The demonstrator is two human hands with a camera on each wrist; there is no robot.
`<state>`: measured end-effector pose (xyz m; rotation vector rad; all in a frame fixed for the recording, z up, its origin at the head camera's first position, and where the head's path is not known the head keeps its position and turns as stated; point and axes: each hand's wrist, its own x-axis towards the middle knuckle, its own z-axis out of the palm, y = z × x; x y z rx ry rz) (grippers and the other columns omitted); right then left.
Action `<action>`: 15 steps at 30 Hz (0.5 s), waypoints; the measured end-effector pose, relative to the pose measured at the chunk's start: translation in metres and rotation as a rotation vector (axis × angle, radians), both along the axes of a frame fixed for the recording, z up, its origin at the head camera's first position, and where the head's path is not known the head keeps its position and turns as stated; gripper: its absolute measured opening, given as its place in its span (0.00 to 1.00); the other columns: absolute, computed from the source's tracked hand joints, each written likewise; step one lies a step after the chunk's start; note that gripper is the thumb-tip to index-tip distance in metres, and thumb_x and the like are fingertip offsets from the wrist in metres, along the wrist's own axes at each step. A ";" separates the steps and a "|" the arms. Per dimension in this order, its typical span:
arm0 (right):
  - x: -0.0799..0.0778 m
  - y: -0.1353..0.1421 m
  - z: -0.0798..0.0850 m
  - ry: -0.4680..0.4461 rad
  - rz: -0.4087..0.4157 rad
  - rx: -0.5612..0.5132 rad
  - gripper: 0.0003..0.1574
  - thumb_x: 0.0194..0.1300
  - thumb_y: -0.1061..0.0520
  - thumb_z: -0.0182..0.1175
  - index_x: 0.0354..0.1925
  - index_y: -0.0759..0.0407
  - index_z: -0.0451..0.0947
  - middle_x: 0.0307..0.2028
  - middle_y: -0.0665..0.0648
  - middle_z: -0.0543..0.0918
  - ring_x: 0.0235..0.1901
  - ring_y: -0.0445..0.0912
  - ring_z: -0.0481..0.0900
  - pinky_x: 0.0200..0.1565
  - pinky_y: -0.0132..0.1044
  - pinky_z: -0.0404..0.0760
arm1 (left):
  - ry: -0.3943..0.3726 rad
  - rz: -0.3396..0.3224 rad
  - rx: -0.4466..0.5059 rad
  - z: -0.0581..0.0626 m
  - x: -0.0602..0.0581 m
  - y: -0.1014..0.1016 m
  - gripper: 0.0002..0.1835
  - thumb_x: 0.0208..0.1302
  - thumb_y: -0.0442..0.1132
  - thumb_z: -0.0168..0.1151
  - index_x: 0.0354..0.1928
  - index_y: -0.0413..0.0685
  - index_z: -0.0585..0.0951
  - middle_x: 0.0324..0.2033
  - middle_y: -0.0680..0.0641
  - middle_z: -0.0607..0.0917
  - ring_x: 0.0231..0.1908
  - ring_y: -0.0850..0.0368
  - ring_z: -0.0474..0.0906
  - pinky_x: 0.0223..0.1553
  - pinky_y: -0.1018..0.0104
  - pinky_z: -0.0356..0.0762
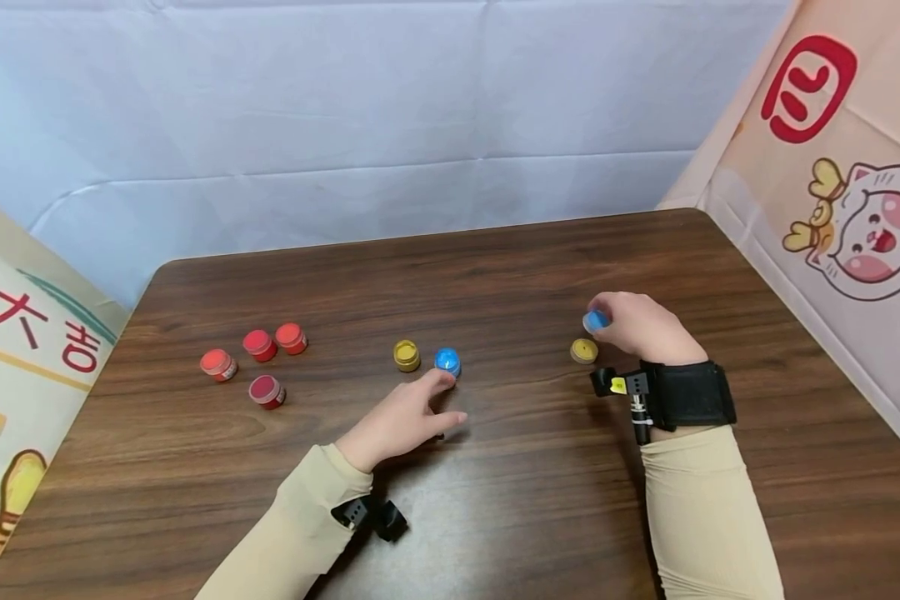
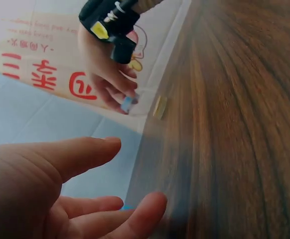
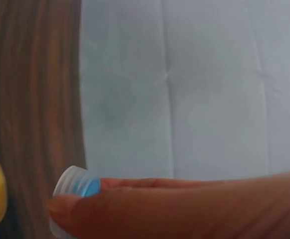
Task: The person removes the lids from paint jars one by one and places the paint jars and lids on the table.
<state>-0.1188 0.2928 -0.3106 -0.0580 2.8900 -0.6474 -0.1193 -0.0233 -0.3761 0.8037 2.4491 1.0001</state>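
My right hand (image 1: 640, 327) pinches a blue lid (image 1: 594, 321), a yellow lid (image 1: 584, 351) beside it; near my relaxed left hand (image 1: 402, 421), a blue jar (image 1: 447, 359).

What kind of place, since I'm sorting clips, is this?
Probably an improvised indoor filming corner: a wood-grain table, a creased plain cloth behind it, and printed sheets at both sides.

Blue jar (image 1: 447, 359) is showing bright, yellow jar (image 1: 406, 354) is glowing golden, brown counter (image 1: 495, 283) is wearing dark grain streaks!
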 end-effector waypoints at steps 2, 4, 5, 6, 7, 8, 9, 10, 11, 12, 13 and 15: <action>-0.001 0.002 -0.003 -0.020 -0.002 -0.002 0.20 0.66 0.58 0.53 0.53 0.69 0.71 0.49 0.69 0.76 0.47 0.61 0.73 0.44 0.56 0.72 | 0.026 -0.004 -0.022 0.001 0.000 0.000 0.30 0.63 0.51 0.60 0.62 0.43 0.68 0.59 0.44 0.73 0.53 0.53 0.73 0.51 0.55 0.70; -0.002 0.004 -0.005 -0.042 -0.003 -0.005 0.20 0.66 0.59 0.52 0.53 0.69 0.71 0.50 0.70 0.75 0.49 0.62 0.72 0.45 0.57 0.71 | 0.042 -0.004 -0.032 0.002 0.001 0.000 0.30 0.63 0.51 0.60 0.62 0.44 0.68 0.59 0.45 0.73 0.51 0.53 0.74 0.51 0.55 0.70; -0.002 0.004 -0.006 -0.053 -0.003 -0.009 0.20 0.67 0.59 0.52 0.53 0.69 0.71 0.50 0.70 0.75 0.49 0.62 0.72 0.45 0.57 0.72 | 0.047 -0.008 -0.039 0.002 0.001 0.001 0.30 0.63 0.51 0.60 0.62 0.45 0.68 0.59 0.45 0.73 0.50 0.53 0.74 0.51 0.55 0.70; -0.002 0.005 -0.007 -0.063 -0.004 -0.011 0.20 0.67 0.59 0.52 0.53 0.69 0.71 0.50 0.70 0.75 0.49 0.63 0.72 0.44 0.57 0.72 | 0.052 -0.016 -0.043 0.002 0.001 0.001 0.30 0.63 0.50 0.60 0.63 0.45 0.68 0.59 0.45 0.73 0.50 0.53 0.75 0.51 0.55 0.70; -0.002 0.006 -0.008 -0.068 -0.006 -0.013 0.20 0.67 0.59 0.51 0.53 0.69 0.71 0.50 0.70 0.75 0.49 0.63 0.72 0.44 0.57 0.72 | 0.054 -0.029 -0.051 0.003 0.001 0.001 0.30 0.63 0.51 0.60 0.64 0.45 0.67 0.55 0.44 0.76 0.45 0.55 0.77 0.50 0.56 0.70; -0.002 0.008 -0.008 -0.073 -0.007 -0.013 0.20 0.67 0.59 0.51 0.54 0.70 0.71 0.50 0.70 0.74 0.48 0.63 0.72 0.44 0.56 0.72 | 0.060 -0.046 -0.058 0.003 0.001 0.000 0.31 0.63 0.51 0.59 0.65 0.46 0.66 0.56 0.45 0.76 0.42 0.56 0.78 0.51 0.56 0.70; -0.002 0.010 -0.009 -0.077 -0.009 -0.013 0.21 0.67 0.59 0.51 0.54 0.70 0.70 0.50 0.71 0.74 0.48 0.63 0.73 0.43 0.56 0.72 | 0.066 -0.067 -0.065 0.003 0.001 0.000 0.33 0.63 0.51 0.59 0.66 0.46 0.65 0.58 0.45 0.74 0.38 0.57 0.78 0.51 0.57 0.70; -0.001 0.012 -0.010 -0.077 -0.010 -0.011 0.21 0.67 0.59 0.50 0.54 0.71 0.70 0.50 0.71 0.74 0.47 0.63 0.73 0.43 0.56 0.72 | 0.066 -0.091 -0.069 0.003 0.001 0.000 0.34 0.63 0.51 0.59 0.67 0.46 0.63 0.60 0.45 0.72 0.34 0.59 0.78 0.52 0.58 0.69; -0.001 0.014 -0.011 -0.076 -0.012 -0.009 0.21 0.67 0.59 0.50 0.54 0.71 0.70 0.49 0.71 0.74 0.47 0.63 0.73 0.42 0.56 0.72 | 0.062 -0.111 -0.069 0.002 0.000 0.000 0.36 0.63 0.52 0.59 0.69 0.47 0.61 0.63 0.45 0.69 0.30 0.60 0.78 0.52 0.59 0.69; -0.001 0.016 -0.012 -0.078 -0.013 -0.009 0.21 0.67 0.60 0.50 0.54 0.72 0.70 0.49 0.72 0.74 0.46 0.63 0.73 0.41 0.55 0.73 | 0.055 -0.130 -0.067 0.002 0.000 -0.001 0.37 0.62 0.52 0.60 0.70 0.47 0.59 0.65 0.45 0.65 0.25 0.60 0.75 0.51 0.59 0.69; -0.002 0.018 -0.013 -0.082 -0.014 -0.010 0.20 0.67 0.60 0.50 0.53 0.73 0.70 0.48 0.72 0.75 0.44 0.62 0.73 0.40 0.54 0.73 | 0.049 -0.142 -0.066 0.002 0.000 -0.001 0.39 0.62 0.52 0.60 0.70 0.48 0.57 0.67 0.46 0.62 0.25 0.61 0.75 0.51 0.59 0.69; -0.003 0.021 -0.015 -0.098 -0.007 -0.012 0.19 0.66 0.62 0.51 0.52 0.73 0.70 0.45 0.71 0.76 0.41 0.60 0.74 0.38 0.51 0.73 | 0.036 -0.151 -0.055 0.002 0.000 -0.002 0.40 0.61 0.52 0.61 0.71 0.49 0.55 0.71 0.47 0.50 0.39 0.60 0.78 0.54 0.58 0.66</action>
